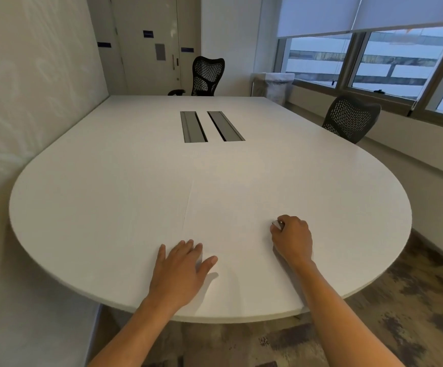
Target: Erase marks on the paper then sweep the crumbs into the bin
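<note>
The bin [278, 87] stands on the floor beyond the table's far right corner, lined with a pale bag; you cannot tell what is in it. Your paper [231, 223] lies white on the white table [109, 181] near its near edge, marks too faint to see. Your left hand [182, 268] presses it flat, fingers spread. Your right hand [293, 238] pinches the eraser [277, 224] against the sheet.

We see a matt white surface [109, 194] with a fine, faintly grained texture. On it lies white matt paper [228, 207], smooth apart from one crease. Two inset channels [211, 126] look like brushed grey metal. The chairs [207, 75] have black perforated mesh backs, seemingly plastic.
</note>
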Action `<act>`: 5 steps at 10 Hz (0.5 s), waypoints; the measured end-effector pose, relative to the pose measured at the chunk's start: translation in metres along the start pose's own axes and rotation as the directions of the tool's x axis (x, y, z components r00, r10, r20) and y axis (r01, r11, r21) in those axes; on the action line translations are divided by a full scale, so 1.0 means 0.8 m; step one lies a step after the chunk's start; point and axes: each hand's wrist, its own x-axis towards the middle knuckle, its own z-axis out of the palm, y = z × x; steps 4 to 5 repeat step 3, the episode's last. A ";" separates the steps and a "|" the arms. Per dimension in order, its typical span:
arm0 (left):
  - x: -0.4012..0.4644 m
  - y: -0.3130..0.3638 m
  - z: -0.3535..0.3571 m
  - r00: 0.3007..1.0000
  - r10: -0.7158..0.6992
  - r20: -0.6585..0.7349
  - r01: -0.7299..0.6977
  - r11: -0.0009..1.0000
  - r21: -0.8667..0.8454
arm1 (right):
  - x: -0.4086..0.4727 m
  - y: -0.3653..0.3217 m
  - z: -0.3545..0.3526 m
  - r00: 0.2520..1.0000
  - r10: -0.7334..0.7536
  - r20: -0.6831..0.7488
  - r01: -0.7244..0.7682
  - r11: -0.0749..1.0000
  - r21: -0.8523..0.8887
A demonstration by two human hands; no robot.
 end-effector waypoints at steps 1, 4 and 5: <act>0.001 -0.006 -0.007 0.997 -0.002 -0.082 -0.005 0.996 -0.090 | -0.003 -0.009 -0.004 1.000 -0.018 0.015 0.020 0.996 -0.086; 0.056 -0.018 -0.018 0.988 0.001 -0.157 -0.024 0.990 -0.142 | 0.006 -0.040 0.003 0.969 -0.236 0.068 0.243 0.961 -0.134; 0.056 -0.018 -0.018 0.988 0.001 -0.157 -0.024 0.990 -0.142 | 0.006 -0.040 0.003 0.969 -0.236 0.068 0.243 0.961 -0.134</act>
